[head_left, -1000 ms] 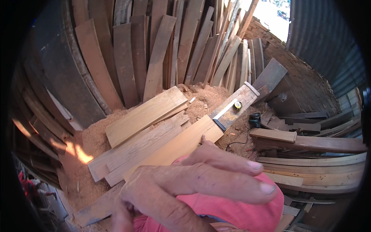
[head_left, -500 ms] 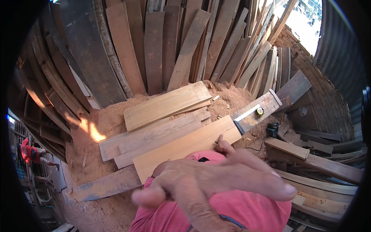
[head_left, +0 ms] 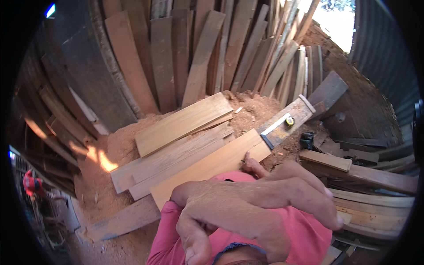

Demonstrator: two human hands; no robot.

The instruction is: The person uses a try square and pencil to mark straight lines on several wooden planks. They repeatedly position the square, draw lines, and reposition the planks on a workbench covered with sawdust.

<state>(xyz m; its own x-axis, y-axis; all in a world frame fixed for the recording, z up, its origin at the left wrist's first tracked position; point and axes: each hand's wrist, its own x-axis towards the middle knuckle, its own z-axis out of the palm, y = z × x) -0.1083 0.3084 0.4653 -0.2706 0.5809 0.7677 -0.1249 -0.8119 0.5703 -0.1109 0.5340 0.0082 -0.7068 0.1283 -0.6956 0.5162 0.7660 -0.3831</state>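
My left hand (head_left: 247,203) is raised close to the camera, large in view, its fingers spread and bent to the right with the thumb pointing down. It holds nothing that I can see and hides part of my pink shirt (head_left: 304,221). Beyond it, my right hand (head_left: 254,167) rests at the near edge of a smooth, light wooden board (head_left: 212,172). Its forefinger reaches onto the wood, and a thin dark pencil-like stick (head_left: 243,162) pokes out from the curled fingers. A try square (head_left: 274,127) with a dark stock lies at the board's right end.
A yellow and black tape measure (head_left: 289,121) sits beside the square. More planks (head_left: 185,123) lie behind the board, amid sawdust (head_left: 119,141). Upright planks (head_left: 163,62) lean behind. A dark power tool (head_left: 306,140) stands right, near stacked timber (head_left: 371,203). Another person (head_left: 33,183) is far left.
My left hand has shifted slightly, its fingers bending downward and its thumb swinging down and right. The right hand stays on the board. The view has tilted a little.
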